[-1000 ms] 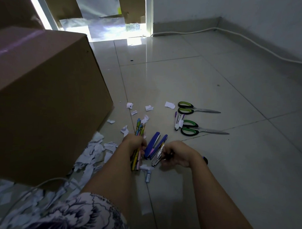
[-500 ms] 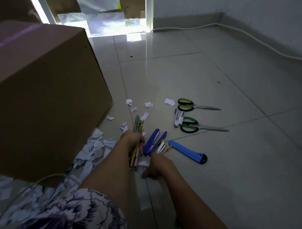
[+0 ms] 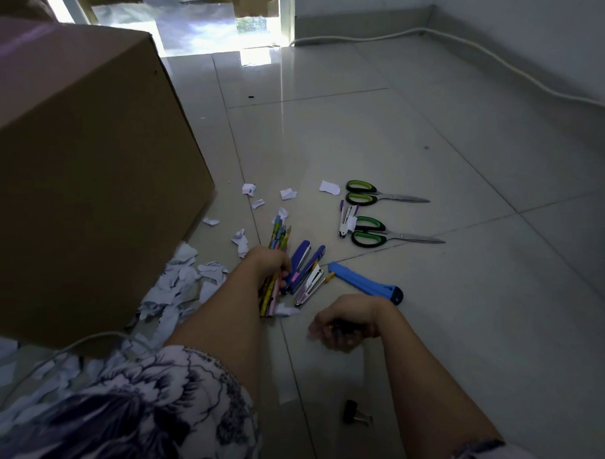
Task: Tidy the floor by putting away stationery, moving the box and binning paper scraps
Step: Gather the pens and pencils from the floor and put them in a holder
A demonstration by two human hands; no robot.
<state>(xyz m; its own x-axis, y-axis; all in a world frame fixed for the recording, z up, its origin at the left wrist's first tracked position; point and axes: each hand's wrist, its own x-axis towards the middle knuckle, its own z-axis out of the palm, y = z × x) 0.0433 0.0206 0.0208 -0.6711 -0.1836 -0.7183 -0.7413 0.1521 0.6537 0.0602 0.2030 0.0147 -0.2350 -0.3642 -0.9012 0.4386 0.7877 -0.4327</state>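
My left hand (image 3: 268, 263) grips a bundle of coloured pencils and pens (image 3: 277, 238) lying on the tiled floor. Touching its right side lie a purple stapler (image 3: 304, 260) and a small white stapler (image 3: 311, 285). My right hand (image 3: 345, 322) is curled nearer to me, closed on a small dark item I cannot name. A blue utility knife (image 3: 364, 283) lies just beyond it. Two green-handled scissors (image 3: 378, 194) (image 3: 383, 235) and a small stapler (image 3: 347, 221) lie farther right. A big cardboard box (image 3: 79, 161) stands on the left, with paper scraps (image 3: 182, 278) heaped at its base.
More paper scraps (image 3: 288, 193) are scattered between the box and the scissors. A black binder clip (image 3: 355, 411) lies on the floor near my right forearm. A white cable (image 3: 494, 56) runs along the right wall. My patterned clothing (image 3: 122, 414) fills the lower left.
My right hand has pulled back from the staplers toward me and closed on a small item. The blue utility knife and the binder clip have come into view. The left hand stays on the pencils.
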